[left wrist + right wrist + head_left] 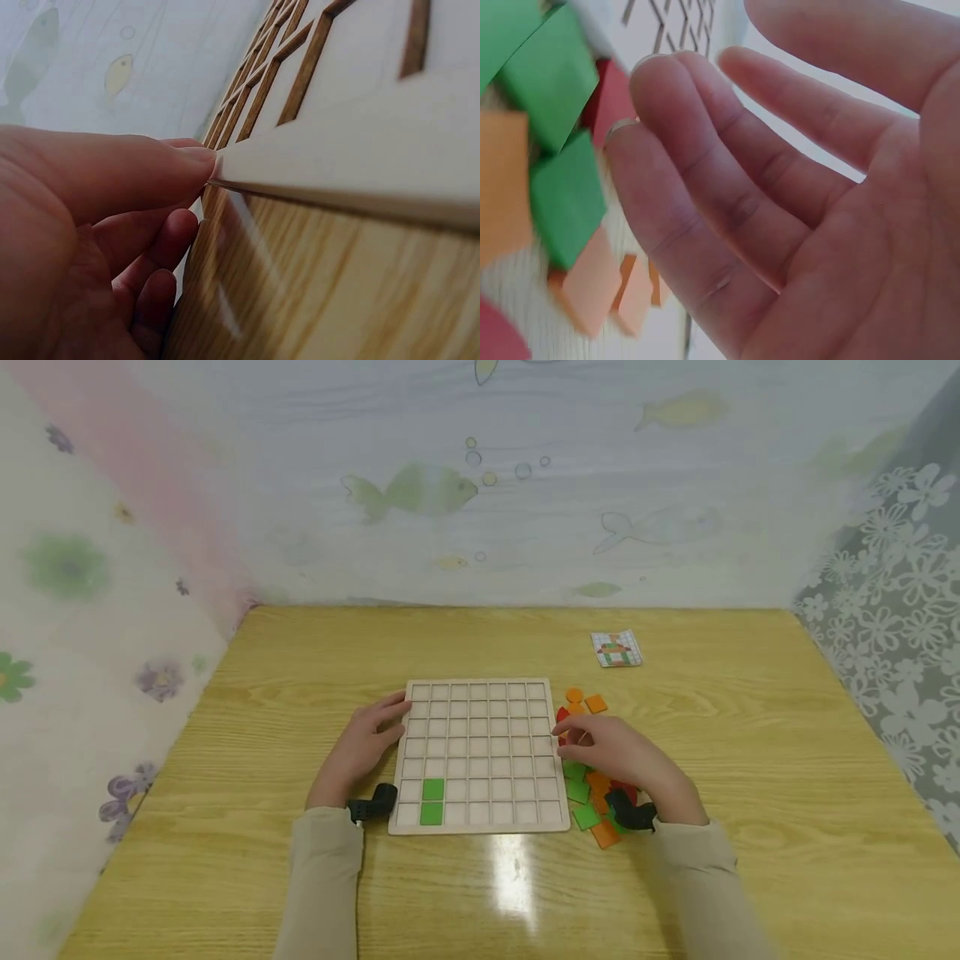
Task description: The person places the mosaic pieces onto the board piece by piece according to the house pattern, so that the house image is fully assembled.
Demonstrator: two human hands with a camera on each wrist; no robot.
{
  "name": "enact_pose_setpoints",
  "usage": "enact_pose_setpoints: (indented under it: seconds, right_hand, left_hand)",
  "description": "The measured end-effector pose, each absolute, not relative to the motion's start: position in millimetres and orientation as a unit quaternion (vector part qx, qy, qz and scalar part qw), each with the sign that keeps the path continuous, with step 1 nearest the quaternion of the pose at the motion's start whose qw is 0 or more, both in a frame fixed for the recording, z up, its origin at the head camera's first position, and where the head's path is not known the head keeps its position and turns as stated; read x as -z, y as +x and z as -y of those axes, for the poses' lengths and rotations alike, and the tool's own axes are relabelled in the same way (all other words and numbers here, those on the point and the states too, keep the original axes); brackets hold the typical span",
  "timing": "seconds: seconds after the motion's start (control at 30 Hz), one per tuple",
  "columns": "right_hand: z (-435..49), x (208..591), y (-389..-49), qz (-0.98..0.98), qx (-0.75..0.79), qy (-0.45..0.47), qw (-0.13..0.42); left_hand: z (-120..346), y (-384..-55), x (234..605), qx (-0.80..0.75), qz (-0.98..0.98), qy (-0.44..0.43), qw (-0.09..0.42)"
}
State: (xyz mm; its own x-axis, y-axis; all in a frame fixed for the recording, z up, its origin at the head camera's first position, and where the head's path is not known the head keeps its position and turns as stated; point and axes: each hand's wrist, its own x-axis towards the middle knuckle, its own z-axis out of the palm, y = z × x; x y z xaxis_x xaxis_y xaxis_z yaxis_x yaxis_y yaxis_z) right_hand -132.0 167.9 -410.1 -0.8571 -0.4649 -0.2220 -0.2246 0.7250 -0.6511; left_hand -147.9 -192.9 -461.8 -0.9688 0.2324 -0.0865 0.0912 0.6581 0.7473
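Beside the board (478, 746), our left hand (363, 743) touches its edge, fingers loose. Our right hand (618, 749) is by the bright tiles (577, 791), thumb and fingers apart.

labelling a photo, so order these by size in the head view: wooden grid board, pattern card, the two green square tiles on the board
1. Wooden grid board
2. Pattern card
3. Upper green square tile and lower green square tile: too alike to rank
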Motion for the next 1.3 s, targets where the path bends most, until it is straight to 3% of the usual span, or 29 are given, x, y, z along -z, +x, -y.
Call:
enact_pose_setpoints:
  seconds: [0.27, 0.53, 0.8, 1.3]
  right_hand:
    - [-178, 409, -122, -0.915, 0.293, -0.210, 0.182]
    - [-186, 409, -106, -0.924, 0.280, -0.226, 0.129]
    - [-202, 417, -82, -0.929, 0.246, -0.244, 0.132]
    - [-208, 430, -41, -0.954, 0.210, -0.185, 0.105]
  left_hand:
    - [194, -149, 460, -0.416, -0.900, 0.093, 0.091]
    - [193, -150, 459, -0.417, -0.901, 0.087, 0.084]
    - [193, -149, 457, -0.421, -0.897, 0.101, 0.088]
    - [193, -146, 457, -0.419, -0.900, 0.083, 0.090]
